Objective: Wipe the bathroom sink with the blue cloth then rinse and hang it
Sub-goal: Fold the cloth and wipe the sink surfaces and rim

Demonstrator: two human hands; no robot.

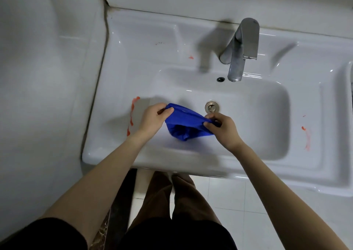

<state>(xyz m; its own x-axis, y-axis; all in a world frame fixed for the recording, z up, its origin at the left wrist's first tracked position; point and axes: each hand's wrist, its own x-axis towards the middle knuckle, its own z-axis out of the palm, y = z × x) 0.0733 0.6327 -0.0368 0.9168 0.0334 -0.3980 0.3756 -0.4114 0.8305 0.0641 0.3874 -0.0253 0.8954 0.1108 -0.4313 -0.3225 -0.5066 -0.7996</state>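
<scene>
A blue cloth [184,122] hangs stretched between my two hands above the left half of the white sink basin [257,116]. My left hand [153,119] pinches its left corner. My right hand [222,128] pinches its right edge, just in front of the metal drain [211,107]. The middle of the cloth sags in a bunched fold. Red smears mark the sink's left rim [131,116], its right rim [306,137] and the back ledge [191,57].
A chrome faucet [240,49] stands at the back of the sink, its spout over the basin, with an overflow hole [220,79] beside it. White tiled walls rise to the left and behind. My legs and the tiled floor show below the sink's front edge.
</scene>
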